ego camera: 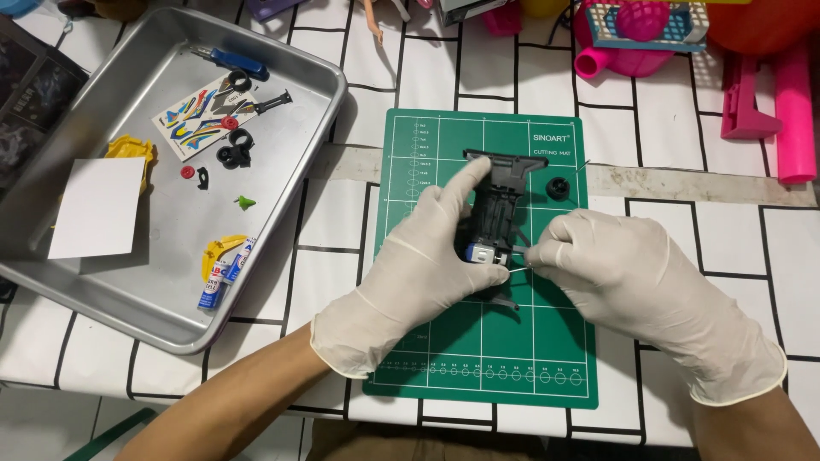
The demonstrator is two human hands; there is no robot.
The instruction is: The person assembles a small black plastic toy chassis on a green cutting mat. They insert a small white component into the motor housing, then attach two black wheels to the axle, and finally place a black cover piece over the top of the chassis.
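A black plastic toy-car chassis point(498, 192) lies lengthwise on the green cutting mat point(444, 341). My left hand point(427, 256), in a white glove, grips the chassis from the left, fingers wrapped around its side. A small blue-and-silver motor point(480, 253) shows at its near end. My right hand point(615, 260), also gloved, pinches a thin metal piece point(519, 266) right beside the motor. A small black wheel point(557, 186) rests on the mat to the right of the chassis.
A metal tray point(282, 213) at the left holds a sticker sheet point(205, 115), black tyres point(235, 152), a blue-handled tool point(231, 60), yellow body parts point(132, 154), a white card point(96, 207) and a glue tube point(224, 277). Pink toys point(769, 94) stand at the back right.
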